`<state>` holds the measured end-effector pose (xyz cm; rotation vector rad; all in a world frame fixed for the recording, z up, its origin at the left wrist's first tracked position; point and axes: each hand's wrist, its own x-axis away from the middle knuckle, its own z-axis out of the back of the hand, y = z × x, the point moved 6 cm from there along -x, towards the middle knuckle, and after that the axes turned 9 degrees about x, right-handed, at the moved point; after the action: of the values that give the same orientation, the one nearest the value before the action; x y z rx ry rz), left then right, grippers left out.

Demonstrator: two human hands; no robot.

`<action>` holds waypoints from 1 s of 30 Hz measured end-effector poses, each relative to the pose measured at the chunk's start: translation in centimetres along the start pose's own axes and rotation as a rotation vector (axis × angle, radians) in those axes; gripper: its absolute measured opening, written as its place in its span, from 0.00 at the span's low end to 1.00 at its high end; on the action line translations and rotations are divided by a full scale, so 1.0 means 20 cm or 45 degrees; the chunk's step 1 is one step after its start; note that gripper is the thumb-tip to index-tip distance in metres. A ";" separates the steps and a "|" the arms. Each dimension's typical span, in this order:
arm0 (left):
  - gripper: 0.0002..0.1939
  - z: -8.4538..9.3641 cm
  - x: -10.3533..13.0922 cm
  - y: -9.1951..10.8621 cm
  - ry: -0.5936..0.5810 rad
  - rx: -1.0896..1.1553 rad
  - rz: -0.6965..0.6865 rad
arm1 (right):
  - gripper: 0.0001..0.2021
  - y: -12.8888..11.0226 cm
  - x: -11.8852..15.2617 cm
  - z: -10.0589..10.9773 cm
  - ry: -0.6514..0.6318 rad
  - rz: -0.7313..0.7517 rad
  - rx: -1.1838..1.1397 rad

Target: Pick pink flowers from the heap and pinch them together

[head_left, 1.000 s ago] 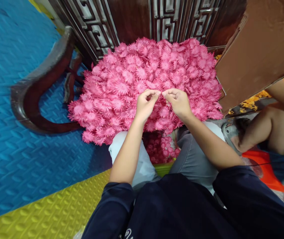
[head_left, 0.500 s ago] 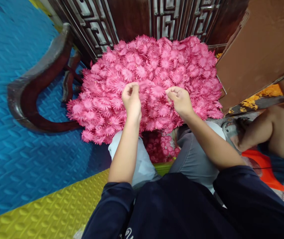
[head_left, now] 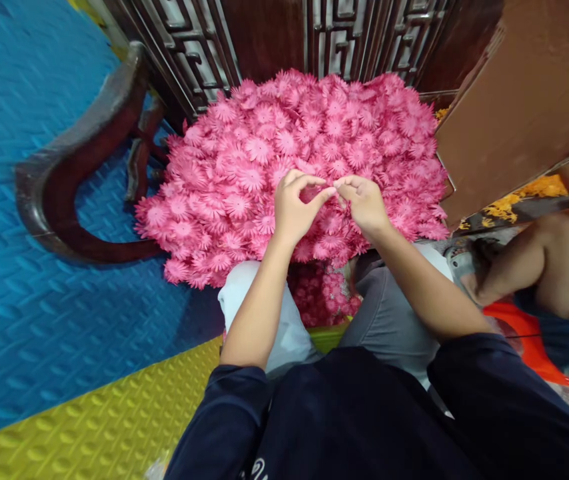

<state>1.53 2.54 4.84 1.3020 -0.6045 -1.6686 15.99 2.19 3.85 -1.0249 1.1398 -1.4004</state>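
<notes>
Our left hand (head_left: pixel 295 205) has thumb and forefinger a little apart, tips nearly meeting our right hand (head_left: pixel 363 203), whose grip is pinched nearly closed. Pink flowers (head_left: pixel 259 150) heap beneath both; we cannot tell what either holds.

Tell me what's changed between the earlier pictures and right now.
Your left hand, farther left half a second ago, has moved back right, its fingertips now close to those of your right hand. I can't tell whether either took hold of or let go of anything. The right hand, pink flower pile and brown board look much the same.
</notes>
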 end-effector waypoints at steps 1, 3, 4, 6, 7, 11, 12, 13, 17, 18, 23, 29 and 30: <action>0.06 -0.01 0.00 0.01 -0.028 -0.005 -0.006 | 0.08 0.00 0.00 0.00 -0.001 -0.007 -0.011; 0.03 0.00 0.00 0.00 -0.005 -0.031 -0.011 | 0.09 0.00 0.00 0.00 -0.007 -0.006 -0.037; 0.03 0.01 0.00 0.00 0.016 -0.037 -0.014 | 0.09 0.00 0.00 0.00 -0.014 -0.002 -0.047; 0.04 0.02 0.00 -0.01 0.052 -0.025 -0.023 | 0.10 -0.01 0.00 0.00 -0.023 -0.005 -0.053; 0.05 0.03 -0.01 -0.02 0.070 -0.013 -0.028 | 0.10 -0.01 0.00 -0.01 -0.026 -0.012 -0.054; 0.06 0.04 -0.01 -0.03 0.121 0.028 -0.045 | 0.14 -0.01 0.01 -0.02 -0.048 -0.025 -0.084; 0.07 0.04 -0.01 -0.03 0.116 0.037 -0.043 | 0.14 -0.01 0.01 -0.02 -0.064 -0.017 -0.100; 0.07 0.03 -0.01 -0.03 0.104 0.052 -0.036 | 0.15 -0.01 0.01 -0.02 -0.079 -0.007 -0.119; 0.05 -0.02 0.00 -0.04 0.019 0.264 0.077 | 0.14 0.00 0.01 -0.03 -0.136 0.013 -0.150; 0.04 -0.03 0.01 -0.04 -0.009 0.341 0.116 | 0.14 0.00 0.01 -0.03 -0.148 0.008 -0.139; 0.04 -0.06 0.00 -0.04 -0.108 0.548 0.218 | 0.13 0.01 0.02 -0.04 -0.176 -0.019 -0.114; 0.05 -0.05 -0.01 -0.07 -0.123 0.709 0.367 | 0.12 0.01 0.02 -0.05 -0.222 -0.024 -0.152; 0.06 -0.05 -0.01 -0.07 -0.113 0.733 0.393 | 0.11 0.00 0.03 -0.05 -0.225 -0.023 -0.158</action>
<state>1.86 3.50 3.45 1.4371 -1.3393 -1.3441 14.96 1.78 3.60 -1.2251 1.0991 -1.2383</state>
